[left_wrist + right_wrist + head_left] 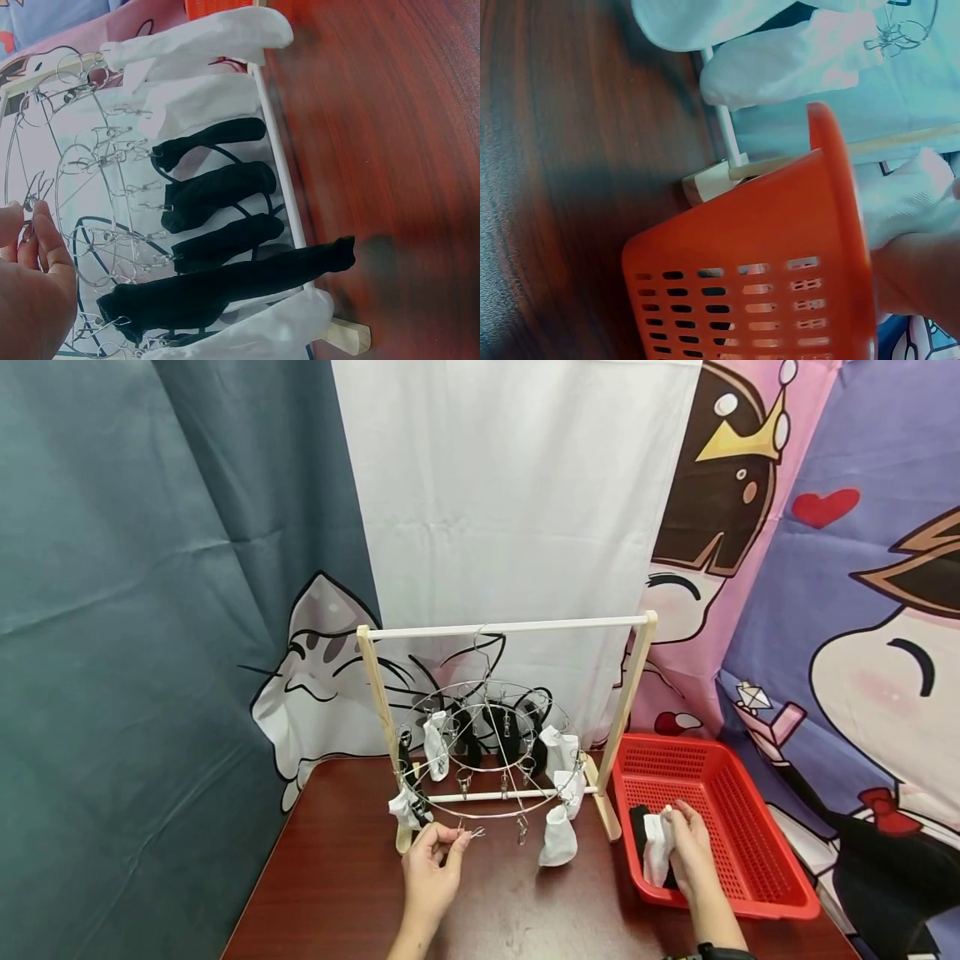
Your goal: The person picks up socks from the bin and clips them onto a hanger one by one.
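At the front of a round wire hanger (pixel 491 816), my left hand (pixel 432 870) pinches a metal clip (pixel 477 832) between thumb and fingers. The left wrist view shows the same clip (pixel 34 196) with no sock in it. White and black socks dangle from other clips, including a white sock (pixel 558 837) at the front right and a black sock (pixel 225 281) at the left side. My right hand (pixel 692 847) grips a white sock (pixel 657 845) over the red basket (pixel 780 912). Beside that sock, black fabric (pixel 638 828) lies in the basket. In the right wrist view the basket wall hides part of the hand.
A wooden rack (pixel 630 693) with a white top bar (pixel 525 626) carries the hanger by its hook. It stands on a dark red-brown table (pixel 330 860). Printed curtains (pixel 525 485) hang behind and at the sides. The basket sits right of the rack's foot (pixel 603 806).
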`<state>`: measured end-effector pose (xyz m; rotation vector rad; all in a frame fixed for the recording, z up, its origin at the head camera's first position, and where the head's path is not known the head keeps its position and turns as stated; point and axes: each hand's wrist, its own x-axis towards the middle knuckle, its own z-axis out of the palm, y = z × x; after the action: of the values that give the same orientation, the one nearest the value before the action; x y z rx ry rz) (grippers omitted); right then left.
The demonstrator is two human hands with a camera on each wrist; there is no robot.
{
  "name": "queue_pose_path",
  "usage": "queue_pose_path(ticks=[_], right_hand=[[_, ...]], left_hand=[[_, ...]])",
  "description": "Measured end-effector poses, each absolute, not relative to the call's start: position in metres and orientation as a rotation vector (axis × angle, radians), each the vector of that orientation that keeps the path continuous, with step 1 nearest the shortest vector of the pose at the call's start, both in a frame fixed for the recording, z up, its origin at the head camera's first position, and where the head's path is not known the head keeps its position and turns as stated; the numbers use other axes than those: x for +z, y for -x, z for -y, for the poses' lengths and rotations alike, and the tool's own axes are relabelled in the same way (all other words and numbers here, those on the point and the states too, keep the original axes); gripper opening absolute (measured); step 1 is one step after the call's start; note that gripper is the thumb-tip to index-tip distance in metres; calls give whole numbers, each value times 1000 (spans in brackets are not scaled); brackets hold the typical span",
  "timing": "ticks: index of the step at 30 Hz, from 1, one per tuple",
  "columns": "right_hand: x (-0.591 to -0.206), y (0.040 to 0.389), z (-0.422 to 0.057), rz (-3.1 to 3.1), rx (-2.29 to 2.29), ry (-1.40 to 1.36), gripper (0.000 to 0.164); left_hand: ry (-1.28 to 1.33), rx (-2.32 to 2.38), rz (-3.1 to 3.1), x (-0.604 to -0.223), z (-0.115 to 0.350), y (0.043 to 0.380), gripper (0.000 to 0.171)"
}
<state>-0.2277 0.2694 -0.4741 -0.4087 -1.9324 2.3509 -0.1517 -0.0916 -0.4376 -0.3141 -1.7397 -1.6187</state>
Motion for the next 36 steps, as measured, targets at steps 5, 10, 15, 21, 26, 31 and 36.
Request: queue_pose_path(ticks=[5, 10, 15, 21, 26, 31, 36], right_hand=[[-480, 226, -268, 1895, 2220, 442, 56], [-478, 221, -260, 1791, 2150, 356, 37], [-462, 208, -229, 1892, 2212, -140, 16], [-461, 194, -157, 2251, 1943, -951, 19], [-462, 187, -104, 2130, 1978, -937, 13], [-441, 179, -82, 1978, 1915, -871, 17], [-429, 176, -75, 1973, 1990, -852, 15]], left_hand=[[302, -1618, 1754, -436, 93, 150, 21], [285, -1593, 1765, -442, 96, 153, 21], [286, -1646, 1747, -456, 99, 161, 20], [228, -1904, 1755, -457, 99, 160, 30], [240, -2017, 1793, -450, 100, 159, 38], [327, -2047, 1797, -446, 103, 159, 42], [340, -2065, 1787, -446, 105, 158, 43]])
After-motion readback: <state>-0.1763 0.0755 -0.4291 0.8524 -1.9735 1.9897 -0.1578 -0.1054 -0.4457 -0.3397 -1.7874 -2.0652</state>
